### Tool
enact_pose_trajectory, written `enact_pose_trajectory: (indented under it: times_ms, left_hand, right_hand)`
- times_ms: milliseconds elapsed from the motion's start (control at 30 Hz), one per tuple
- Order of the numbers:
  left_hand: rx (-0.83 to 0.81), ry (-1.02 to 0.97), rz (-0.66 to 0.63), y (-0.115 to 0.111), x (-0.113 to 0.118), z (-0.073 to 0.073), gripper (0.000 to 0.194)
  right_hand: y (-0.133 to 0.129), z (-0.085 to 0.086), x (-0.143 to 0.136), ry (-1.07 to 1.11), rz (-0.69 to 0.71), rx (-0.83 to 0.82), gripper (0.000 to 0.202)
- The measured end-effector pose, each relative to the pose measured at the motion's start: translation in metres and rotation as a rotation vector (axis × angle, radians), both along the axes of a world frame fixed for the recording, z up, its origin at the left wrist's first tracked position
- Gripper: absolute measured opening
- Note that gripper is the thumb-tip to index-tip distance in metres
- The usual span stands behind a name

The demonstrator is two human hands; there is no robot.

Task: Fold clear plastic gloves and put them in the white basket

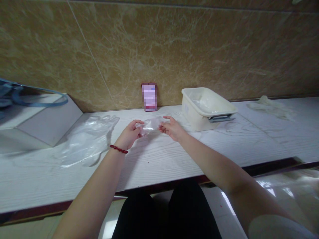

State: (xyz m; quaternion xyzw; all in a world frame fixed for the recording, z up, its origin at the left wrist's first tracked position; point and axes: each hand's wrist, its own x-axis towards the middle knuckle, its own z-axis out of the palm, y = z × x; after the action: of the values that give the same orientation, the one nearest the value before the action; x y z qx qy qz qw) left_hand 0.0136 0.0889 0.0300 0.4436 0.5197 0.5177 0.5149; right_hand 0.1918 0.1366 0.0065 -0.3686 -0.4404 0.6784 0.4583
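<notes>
A small piece of clear, crinkled plastic (152, 124) is stretched between my two hands, just above the white wood-grain tabletop (154, 159). My left hand (133, 132) pinches its left end, with a red bead bracelet on the wrist. At the right end, my right hand (171, 128) grips the plastic between thumb and fingers. Left of my hands, clear plastic gloves (89, 141) lie spread out. A cream plastic bin (194, 114) with a grey handle stands right of my right hand, with some clear plastic inside.
A phone (149, 97) with a blurred screen leans against the marble wall (149, 43). At the left is a white box (50, 122) with a blue strap (41, 104) over it. A thin crumpled glove (270, 107) lies at the far right.
</notes>
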Motion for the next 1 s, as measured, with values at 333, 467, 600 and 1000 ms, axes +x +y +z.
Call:
enact_pose_trajectory:
  times_ms: [333, 467, 600, 1000]
  left_hand:
    - [0.100, 0.289, 0.003, 0.004, -0.005, -0.010, 0.018]
    - [0.077, 0.236, -0.056, 0.001, -0.005, -0.005, 0.026]
    - [0.082, 0.221, -0.145, -0.001, -0.008, -0.001, 0.036]
    - [0.053, 0.151, -0.373, -0.002, -0.016, -0.002, 0.062]
  right_hand:
    - [0.003, 0.004, -0.001, -0.009, -0.004, -0.018, 0.015]
    - [0.005, 0.002, 0.000, -0.003, -0.041, -0.022, 0.017]
    - [0.006, -0.003, -0.001, -0.099, -0.055, 0.065, 0.015]
    - [0.012, -0.003, 0.007, -0.251, -0.084, 0.233, 0.021]
